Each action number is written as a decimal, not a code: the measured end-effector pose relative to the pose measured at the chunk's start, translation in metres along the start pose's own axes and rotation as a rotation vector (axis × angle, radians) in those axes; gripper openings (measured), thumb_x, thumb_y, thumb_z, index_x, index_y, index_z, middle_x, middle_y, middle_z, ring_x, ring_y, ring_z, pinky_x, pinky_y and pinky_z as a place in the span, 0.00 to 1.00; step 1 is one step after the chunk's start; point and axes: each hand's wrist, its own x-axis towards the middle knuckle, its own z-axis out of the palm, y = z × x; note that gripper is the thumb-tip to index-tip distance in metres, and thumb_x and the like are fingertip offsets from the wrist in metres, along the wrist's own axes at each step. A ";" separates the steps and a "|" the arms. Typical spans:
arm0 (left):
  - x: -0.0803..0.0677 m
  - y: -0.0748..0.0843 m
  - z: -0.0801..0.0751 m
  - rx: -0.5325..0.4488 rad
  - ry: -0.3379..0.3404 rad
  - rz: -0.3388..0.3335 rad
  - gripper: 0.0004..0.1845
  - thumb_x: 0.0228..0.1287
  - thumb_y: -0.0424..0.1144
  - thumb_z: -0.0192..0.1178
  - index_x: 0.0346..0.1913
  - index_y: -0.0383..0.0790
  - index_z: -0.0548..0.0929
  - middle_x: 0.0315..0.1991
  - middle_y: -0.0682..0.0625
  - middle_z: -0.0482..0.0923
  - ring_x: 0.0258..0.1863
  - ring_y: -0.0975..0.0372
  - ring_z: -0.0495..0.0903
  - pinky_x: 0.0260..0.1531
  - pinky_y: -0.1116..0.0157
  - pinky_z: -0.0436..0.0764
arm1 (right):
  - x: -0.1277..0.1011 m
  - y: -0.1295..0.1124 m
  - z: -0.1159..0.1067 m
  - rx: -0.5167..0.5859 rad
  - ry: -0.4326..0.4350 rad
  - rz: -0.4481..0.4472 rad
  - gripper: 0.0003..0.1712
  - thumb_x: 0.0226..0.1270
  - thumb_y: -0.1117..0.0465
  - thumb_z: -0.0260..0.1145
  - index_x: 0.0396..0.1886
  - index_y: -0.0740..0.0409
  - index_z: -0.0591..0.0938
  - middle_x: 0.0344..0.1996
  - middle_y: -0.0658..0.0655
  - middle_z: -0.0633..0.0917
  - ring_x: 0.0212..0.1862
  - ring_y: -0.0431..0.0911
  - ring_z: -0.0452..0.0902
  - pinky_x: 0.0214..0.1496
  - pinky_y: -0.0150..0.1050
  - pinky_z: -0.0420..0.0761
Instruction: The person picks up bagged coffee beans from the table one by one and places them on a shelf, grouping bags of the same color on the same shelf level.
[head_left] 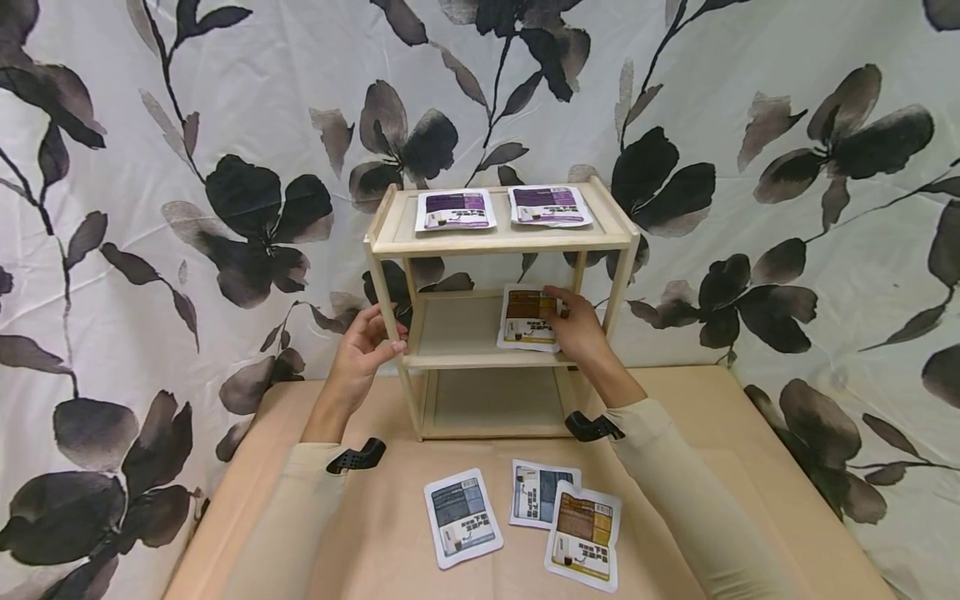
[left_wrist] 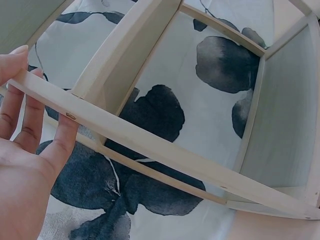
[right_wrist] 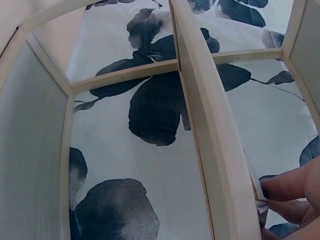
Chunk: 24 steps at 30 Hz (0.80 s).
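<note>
The pale wooden three-tier shelf (head_left: 498, 242) stands on the tan table (head_left: 750, 467) before you, and the brown-and-yellow pouch (head_left: 528, 319) lies flat at the right of its middle tier. Your left hand (head_left: 365, 346) braces the shelf's front left post, fingers straight against the wood, gripping nothing. Your right hand (head_left: 577, 325) reaches over the middle tier and pinches the pouch's right edge with curled fingers.

Bright, even light; sharp; wrist views distorted.

The head camera is looking down and forward at the wooden shelf (head_left: 501, 310); both wrist cameras are peering closely through its frame at the floral backdrop (head_left: 187, 167)
</note>
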 end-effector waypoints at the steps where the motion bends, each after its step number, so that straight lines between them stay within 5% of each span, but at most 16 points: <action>1: 0.000 0.000 0.000 0.000 0.001 0.001 0.32 0.64 0.18 0.60 0.70 0.29 0.65 0.45 0.51 0.80 0.46 0.59 0.80 0.48 0.67 0.85 | 0.001 0.000 0.000 -0.008 0.003 -0.005 0.29 0.77 0.67 0.54 0.76 0.59 0.67 0.74 0.67 0.64 0.23 0.39 0.62 0.31 0.33 0.68; 4: 0.000 0.001 0.001 -0.002 0.004 0.002 0.31 0.63 0.18 0.61 0.69 0.34 0.69 0.44 0.50 0.80 0.46 0.59 0.80 0.48 0.67 0.85 | 0.002 0.001 0.000 -0.017 0.015 -0.020 0.29 0.77 0.68 0.54 0.76 0.60 0.67 0.74 0.68 0.64 0.24 0.42 0.62 0.35 0.37 0.70; 7: 0.001 0.001 0.001 -0.009 -0.006 0.007 0.32 0.64 0.18 0.60 0.69 0.41 0.72 0.45 0.49 0.80 0.46 0.59 0.79 0.49 0.67 0.85 | 0.003 0.003 0.000 -0.034 0.015 -0.042 0.30 0.77 0.66 0.55 0.77 0.62 0.65 0.75 0.69 0.61 0.51 0.54 0.76 0.58 0.47 0.76; 10: 0.001 0.001 0.001 -0.014 -0.013 0.011 0.32 0.64 0.17 0.60 0.69 0.43 0.73 0.45 0.47 0.79 0.47 0.59 0.80 0.49 0.66 0.85 | 0.001 0.003 0.000 -0.067 0.019 -0.074 0.33 0.76 0.62 0.58 0.78 0.63 0.63 0.78 0.70 0.52 0.78 0.63 0.50 0.78 0.58 0.57; 15: 0.001 0.002 0.001 -0.020 -0.011 0.010 0.32 0.63 0.17 0.60 0.68 0.44 0.73 0.45 0.46 0.79 0.47 0.59 0.80 0.48 0.65 0.86 | -0.009 -0.004 -0.001 -0.114 0.066 -0.158 0.36 0.72 0.59 0.63 0.77 0.62 0.65 0.78 0.69 0.51 0.79 0.65 0.46 0.78 0.63 0.56; 20: 0.000 0.003 0.001 -0.024 -0.010 0.005 0.32 0.64 0.18 0.60 0.68 0.44 0.73 0.46 0.47 0.79 0.47 0.58 0.80 0.49 0.65 0.86 | -0.022 -0.012 -0.002 -0.029 0.094 -0.250 0.27 0.72 0.62 0.64 0.68 0.64 0.75 0.73 0.67 0.64 0.74 0.61 0.60 0.74 0.59 0.67; 24: -0.002 0.003 0.000 -0.020 -0.011 0.000 0.32 0.64 0.18 0.61 0.70 0.35 0.69 0.46 0.43 0.78 0.47 0.55 0.80 0.49 0.64 0.86 | -0.034 -0.012 -0.002 0.099 0.033 -0.284 0.21 0.71 0.66 0.65 0.62 0.62 0.80 0.65 0.62 0.74 0.66 0.57 0.73 0.67 0.48 0.78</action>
